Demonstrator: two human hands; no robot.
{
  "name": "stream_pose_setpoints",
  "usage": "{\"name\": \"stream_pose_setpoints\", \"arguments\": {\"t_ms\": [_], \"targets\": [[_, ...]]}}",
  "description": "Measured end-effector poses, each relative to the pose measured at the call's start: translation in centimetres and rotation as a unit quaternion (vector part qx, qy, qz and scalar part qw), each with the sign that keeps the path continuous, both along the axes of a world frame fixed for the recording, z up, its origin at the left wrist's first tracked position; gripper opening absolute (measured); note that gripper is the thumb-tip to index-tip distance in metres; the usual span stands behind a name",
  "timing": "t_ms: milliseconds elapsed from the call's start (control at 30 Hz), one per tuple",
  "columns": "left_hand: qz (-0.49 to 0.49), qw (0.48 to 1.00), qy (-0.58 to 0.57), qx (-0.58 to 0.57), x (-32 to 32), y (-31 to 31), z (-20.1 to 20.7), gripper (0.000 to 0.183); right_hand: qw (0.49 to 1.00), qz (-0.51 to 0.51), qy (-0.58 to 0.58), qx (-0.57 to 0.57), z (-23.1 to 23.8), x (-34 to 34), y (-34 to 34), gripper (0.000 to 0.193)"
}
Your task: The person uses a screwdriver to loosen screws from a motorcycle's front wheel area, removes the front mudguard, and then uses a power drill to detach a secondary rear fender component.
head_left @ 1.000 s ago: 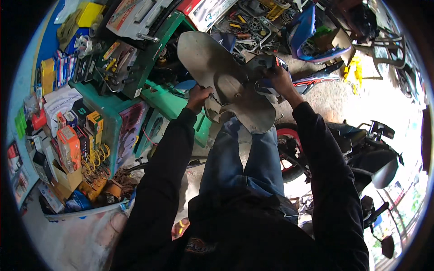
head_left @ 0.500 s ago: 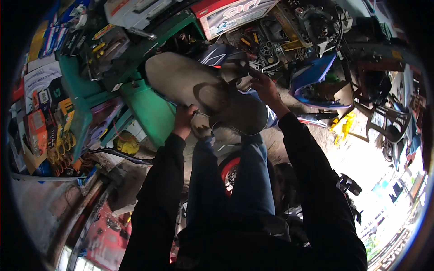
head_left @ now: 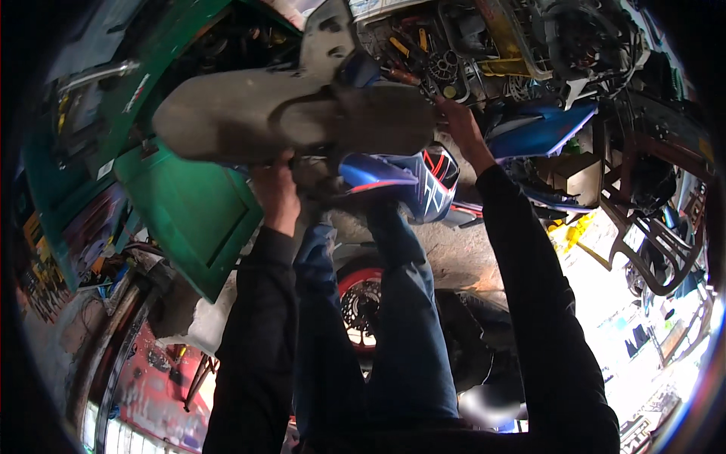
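Nearest the viewer, two black sleeves rise from the lower edge on either side of legs in blue jeans (head_left: 378,333), the person apparently seated over a motorcycle wheel with a red-rimmed brake disc (head_left: 361,299). The left hand (head_left: 276,193) reaches up beneath a large grey moulded panel (head_left: 249,113), seemingly a motorcycle body cover, its fingers curled against the underside. How firmly they grip cannot be told, since the fingertips are lost behind the panel. The right hand (head_left: 460,125) meets the panel's far right end, fingers closed around its edge, though motion blur softens the contact. The panel lies roughly level, held above the knees and over a blue fairing piece with red and white markings (head_left: 412,181).

The step in hand appears to be lifting or turning the panel between both hands; any further move would call for an even hold at both ends so the broad piece does not tip.

Farther off, an open green metal toolbox (head_left: 189,212) stands at left and another blue fairing (head_left: 541,129) at right, with a dark tubular frame (head_left: 650,227) beyond. The clutter of tools along the top is too small and blurred to identify, and the picture's rim is dark.
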State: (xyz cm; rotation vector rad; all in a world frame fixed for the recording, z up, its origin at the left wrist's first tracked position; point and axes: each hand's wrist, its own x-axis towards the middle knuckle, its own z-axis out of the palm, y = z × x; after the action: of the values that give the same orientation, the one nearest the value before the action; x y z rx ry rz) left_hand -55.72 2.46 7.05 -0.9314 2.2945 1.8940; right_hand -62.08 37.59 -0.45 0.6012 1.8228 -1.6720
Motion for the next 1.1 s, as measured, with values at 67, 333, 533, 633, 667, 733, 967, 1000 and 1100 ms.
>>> {"name": "stream_pose_setpoints", "arguments": {"t_ms": [67,333,533,633,667,733,967,1000,1100], "targets": [[-0.009,0.999,-0.009,-0.031,-1.2,1.8,0.9,0.027,0.999,0.011,-0.009,0.045,-3.3,0.3,1.9,0.044],[0.14,0.975,0.096,0.142,-1.9,-1.4,-3.5,0.037,0.944,0.214,0.047,0.246,-11.9,-0.8,-0.9,0.047],[0.125,0.981,0.083,0.119,-3.5,0.9,-4.9,0.039,0.911,0.25,0.099,0.312,-14.5,-2.4,-3.0,0.053],[0.137,0.976,0.059,0.158,-3.5,0.7,-5.1,0.041,0.897,0.278,0.114,0.325,-14.6,-2.9,-3.1,0.057],[0.144,0.971,0.046,0.184,-3.5,0.6,-5.0,0.041,0.885,0.297,0.12,0.337,-14.5,-3.2,-2.8,0.058],[0.164,0.944,-0.007,0.284,-3.4,0.6,-4.7,0.042,0.858,0.334,0.14,0.366,-16.5,-3.6,-1.9,0.065],[0.151,0.987,-0.048,-0.006,-3.1,4.6,-1.6,0.045,0.874,0.329,0.137,0.33,-15.7,-2.8,-0.4,0.06],[0.141,0.987,-0.069,-0.015,-3.3,4.6,-1.6,0.045,0.897,0.292,0.134,0.305,-15.5,-2.4,-0.3,0.058],[0.087,0.994,-0.049,-0.044,-4.8,5.3,-1.7,0.045,0.923,0.245,0.121,0.27,-14.6,-2.4,0.3,0.056]]}}
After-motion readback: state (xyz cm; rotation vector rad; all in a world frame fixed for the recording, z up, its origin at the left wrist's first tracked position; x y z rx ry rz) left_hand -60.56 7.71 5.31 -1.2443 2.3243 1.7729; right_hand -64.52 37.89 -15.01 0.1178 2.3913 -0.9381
